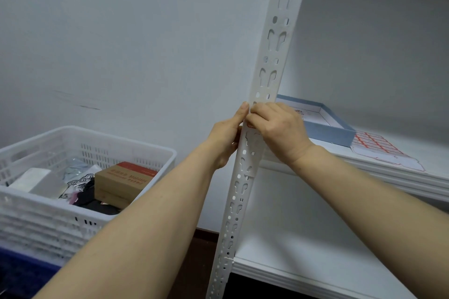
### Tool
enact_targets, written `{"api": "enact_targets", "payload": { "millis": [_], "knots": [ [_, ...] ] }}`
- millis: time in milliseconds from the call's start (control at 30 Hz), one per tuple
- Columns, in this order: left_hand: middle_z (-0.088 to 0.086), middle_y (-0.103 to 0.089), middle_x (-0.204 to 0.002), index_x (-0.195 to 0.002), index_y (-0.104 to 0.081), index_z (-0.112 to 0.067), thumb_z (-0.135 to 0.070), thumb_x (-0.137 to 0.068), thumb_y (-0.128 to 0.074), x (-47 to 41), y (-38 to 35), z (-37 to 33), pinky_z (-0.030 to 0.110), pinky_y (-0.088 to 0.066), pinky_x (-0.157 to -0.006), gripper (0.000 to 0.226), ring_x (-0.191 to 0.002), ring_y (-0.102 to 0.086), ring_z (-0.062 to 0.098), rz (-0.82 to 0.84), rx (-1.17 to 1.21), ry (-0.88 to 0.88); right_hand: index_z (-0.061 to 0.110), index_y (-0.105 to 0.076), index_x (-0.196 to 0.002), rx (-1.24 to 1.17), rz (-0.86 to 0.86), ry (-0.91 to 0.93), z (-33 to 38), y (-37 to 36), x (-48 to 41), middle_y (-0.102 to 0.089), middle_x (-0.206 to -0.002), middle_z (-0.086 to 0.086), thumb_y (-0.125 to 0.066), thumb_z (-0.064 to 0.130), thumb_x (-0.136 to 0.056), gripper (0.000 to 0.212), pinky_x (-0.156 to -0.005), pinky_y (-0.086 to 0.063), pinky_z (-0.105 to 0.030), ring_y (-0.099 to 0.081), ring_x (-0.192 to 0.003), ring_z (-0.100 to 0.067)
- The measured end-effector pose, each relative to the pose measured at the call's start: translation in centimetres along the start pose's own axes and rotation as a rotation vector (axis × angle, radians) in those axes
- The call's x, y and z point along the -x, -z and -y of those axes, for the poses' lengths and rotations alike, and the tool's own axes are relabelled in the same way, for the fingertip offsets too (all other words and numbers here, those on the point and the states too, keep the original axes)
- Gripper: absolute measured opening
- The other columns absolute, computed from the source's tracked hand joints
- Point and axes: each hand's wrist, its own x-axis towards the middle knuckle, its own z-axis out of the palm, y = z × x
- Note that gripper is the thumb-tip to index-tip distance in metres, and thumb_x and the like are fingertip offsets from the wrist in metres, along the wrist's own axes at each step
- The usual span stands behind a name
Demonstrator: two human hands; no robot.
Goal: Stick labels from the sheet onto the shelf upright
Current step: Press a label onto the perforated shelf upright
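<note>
pinching the shelf upright
left hand and right hand pinch it, fingertips meeting; label sheet lies on shelf.

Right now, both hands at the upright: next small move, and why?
Probably slide the right hand down the shelf upright, pressing, to seat the label. Both hands meet on its face, the left hand gripping its edge; any label is hidden under the fingers, so I can't confirm it's flat. The label sheet lies on the shelf, untouched.
</note>
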Motion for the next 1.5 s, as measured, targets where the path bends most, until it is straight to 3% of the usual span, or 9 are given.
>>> {"api": "enact_targets", "payload": {
  "millis": [133,267,433,567,700,833,967,1233,1500],
  "knots": [
    [0.010,-0.059,-0.094,-0.108,-0.068,-0.007,-0.062,-0.081,-0.057,0.0,0.0,0.0,0.028,-0.049,-0.083,0.063,-0.085,-0.053,0.020,-0.009,-0.008,0.000,0.011,-0.061,-0.067,-0.087,0.088,-0.050,-0.1,0.1,-0.2,-0.060,-0.068,-0.004,-0.061,0.004,-0.075,0.012,-0.059,-0.029,-0.025,-0.053,-0.055,-0.024],
    [0.011,-0.061,-0.095,-0.103,-0.070,-0.008,-0.062,-0.081,-0.057,0.0,0.1,0.0,0.026,-0.051,-0.080,0.060,-0.086,-0.055,0.020,-0.007,-0.004,-0.002,0.009,-0.066,-0.070,-0.254,0.161,-0.221,-0.4,0.9,-0.4,-0.064,-0.076,-0.006,-0.069,0.015,-0.070,0.006,-0.049,-0.035,-0.021,-0.057,-0.055,-0.027],
    [0.010,-0.062,-0.094,-0.101,-0.071,-0.012,-0.062,-0.083,-0.054,0.3,-0.1,-0.1,0.024,-0.051,-0.075,0.055,-0.083,-0.058,0.017,0.002,-0.012,-0.004,0.011,-0.068,-0.070,-0.185,0.177,-0.151,-0.3,1.0,-0.5,-0.062,-0.071,-0.005,-0.069,0.013,-0.069,0.003,-0.045,-0.032,-0.021,-0.055,-0.053,-0.026],
    [0.007,-0.064,-0.092,-0.102,-0.071,-0.011,-0.064,-0.082,-0.054,0.1,-0.1,0.0,0.025,-0.051,-0.077,0.059,-0.083,-0.058,0.017,0.001,-0.027,-0.014,0.012,-0.063,-0.062,-0.037,0.117,-0.042,-0.5,0.8,-0.9,-0.060,-0.068,-0.002,-0.071,0.009,-0.066,0.009,-0.052,-0.026,-0.028,-0.053,-0.056,-0.022],
    [0.009,-0.060,-0.092,-0.107,-0.070,-0.009,-0.067,-0.078,-0.057,0.1,-0.1,0.0,0.030,-0.050,-0.086,0.066,-0.084,-0.052,0.020,-0.010,-0.026,-0.011,0.009,-0.060,-0.065,0.029,0.037,0.026,0.0,0.4,-1.3,-0.051,-0.101,-0.004,-0.066,0.005,-0.068,0.007,-0.066,-0.031,-0.030,-0.050,-0.087,-0.022],
    [0.009,-0.061,-0.093,-0.109,-0.069,-0.008,-0.067,-0.078,-0.056,0.2,-0.1,-0.1,0.029,-0.049,-0.083,0.067,-0.084,-0.054,0.019,0.006,-0.034,-0.008,0.008,-0.061,-0.074,0.076,0.062,0.027,0.3,-0.1,-0.7,-0.039,-0.110,-0.002,-0.059,0.005,-0.069,0.006,-0.079,-0.032,-0.030,-0.042,-0.101,-0.021],
    [0.006,-0.069,-0.092,-0.107,-0.070,-0.009,-0.066,-0.080,-0.055,0.3,-0.4,-0.1,0.031,-0.051,-0.088,0.065,-0.079,-0.062,0.015,-0.004,-0.029,-0.016,0.007,-0.060,-0.079,0.049,0.046,-0.015,0.5,-0.3,-0.5,-0.039,-0.111,-0.001,-0.046,0.006,-0.076,0.015,-0.084,-0.030,-0.029,-0.042,-0.104,-0.019],
    [-0.004,-0.070,-0.075,-0.102,-0.071,-0.012,-0.061,-0.083,-0.054,0.3,-0.5,-0.1,0.023,-0.050,-0.075,0.055,-0.066,-0.064,0.007,-0.019,-0.006,-0.029,0.009,-0.064,-0.078,0.081,0.019,-0.079,0.7,-0.3,-0.3,-0.039,-0.108,0.001,-0.032,0.008,-0.089,0.034,-0.081,-0.030,-0.029,-0.041,-0.102,-0.017],
    [-0.004,-0.071,-0.078,-0.100,-0.072,-0.016,-0.060,-0.084,-0.054,0.6,-0.6,-0.1,0.023,-0.049,-0.075,0.050,-0.062,-0.065,0.003,-0.008,0.003,-0.046,0.010,-0.063,-0.078,0.080,0.020,-0.092,0.7,-0.3,0.0,-0.040,-0.107,0.001,-0.043,0.009,-0.082,0.021,-0.080,-0.030,-0.029,-0.042,-0.100,-0.017]
  ]
}}
